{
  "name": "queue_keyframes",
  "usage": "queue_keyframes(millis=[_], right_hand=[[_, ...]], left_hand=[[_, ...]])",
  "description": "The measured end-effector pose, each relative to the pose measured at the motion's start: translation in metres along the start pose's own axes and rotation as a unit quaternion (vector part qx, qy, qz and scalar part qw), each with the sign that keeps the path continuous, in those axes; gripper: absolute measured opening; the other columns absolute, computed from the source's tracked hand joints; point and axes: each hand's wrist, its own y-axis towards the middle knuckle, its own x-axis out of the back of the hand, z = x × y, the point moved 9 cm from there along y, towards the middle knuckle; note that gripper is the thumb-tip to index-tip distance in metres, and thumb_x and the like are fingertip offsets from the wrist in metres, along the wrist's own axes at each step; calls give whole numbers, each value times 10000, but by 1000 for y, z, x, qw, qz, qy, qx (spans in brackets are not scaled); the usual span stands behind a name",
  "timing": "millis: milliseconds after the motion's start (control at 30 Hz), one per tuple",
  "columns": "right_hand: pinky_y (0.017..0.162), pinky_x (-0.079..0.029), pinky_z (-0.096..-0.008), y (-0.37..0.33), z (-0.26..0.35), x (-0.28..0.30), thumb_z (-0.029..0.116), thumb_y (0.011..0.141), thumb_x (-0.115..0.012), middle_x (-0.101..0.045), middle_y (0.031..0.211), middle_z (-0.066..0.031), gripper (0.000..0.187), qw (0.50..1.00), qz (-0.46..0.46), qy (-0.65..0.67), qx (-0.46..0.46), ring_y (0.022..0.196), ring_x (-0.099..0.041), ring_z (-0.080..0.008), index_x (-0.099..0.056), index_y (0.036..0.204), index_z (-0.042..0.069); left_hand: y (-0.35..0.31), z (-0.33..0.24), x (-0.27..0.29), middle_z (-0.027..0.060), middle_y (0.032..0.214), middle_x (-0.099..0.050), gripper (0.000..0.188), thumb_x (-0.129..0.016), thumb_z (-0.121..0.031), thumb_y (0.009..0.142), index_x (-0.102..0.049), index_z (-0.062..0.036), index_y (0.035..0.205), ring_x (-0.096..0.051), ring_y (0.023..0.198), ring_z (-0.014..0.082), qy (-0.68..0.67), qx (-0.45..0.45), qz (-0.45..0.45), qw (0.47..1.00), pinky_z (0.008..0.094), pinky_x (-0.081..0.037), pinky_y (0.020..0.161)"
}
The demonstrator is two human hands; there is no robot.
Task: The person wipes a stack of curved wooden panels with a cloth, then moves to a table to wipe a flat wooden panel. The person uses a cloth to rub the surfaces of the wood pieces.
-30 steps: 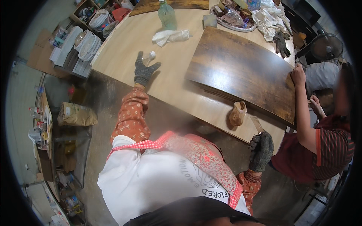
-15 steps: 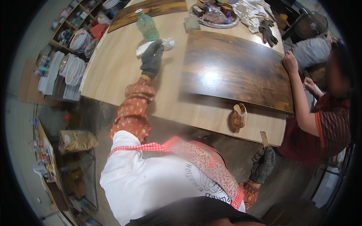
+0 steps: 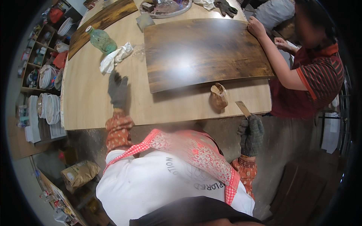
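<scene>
My left hand (image 3: pixel 118 90), in a dark grey glove, is over the pale table just short of a crumpled white cloth (image 3: pixel 116 58). Its fingers are extended and nothing is in them. A green-tinted clear bottle (image 3: pixel 102 40) lies or leans beyond the cloth; which one I cannot tell. My right hand (image 3: pixel 252 135), gloved too, grips a flat-bladed scraper (image 3: pixel 243 109) by the table's front edge, blade pointing up and left. Close to that blade is a small container (image 3: pixel 218 97) smeared with brown paste. A glossy dark brown wood-grain board (image 3: pixel 203 52) lies behind it.
At the right, another person's hand (image 3: pixel 256 27) rests on the board's far right corner. A second brown board (image 3: pixel 103 22) lies far left. A grey block (image 3: pixel 145 22), a cluttered round tray (image 3: pixel 166 15) and dark gloves (image 3: pixel 226 8) are at the back. Shelves (image 3: pixel 39 52) line the left.
My left hand has let go of the white cloth and drawn back toward me. My right hand, still with the scraper, has come up nearer the table edge. The whole view has shifted.
</scene>
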Motion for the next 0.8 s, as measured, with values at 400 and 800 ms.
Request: queue_keyframes(millis=[400,800], right_hand=[[606,-504,-267,29,42,-75,162,973,-549,-623,805,-71,232,986,100,-84,99,679,-581,-132,-602,1093,-29],[577,-491,-270,25,25,-27,133,981,-519,-614,786,-84,230,992,79,-51,84,655,-566,-132,-595,1088,-56]], left_hand=[[-183,-159,-145,120,964,-694,447,-712,-194,791,-574,-63,1196,-667,823,290,-69,-137,475,867,369,-518,735],[-198,-145,-229,56,620,-638,323,-567,-307,942,-687,-26,834,-590,522,141,-260,144,480,826,281,-473,490]])
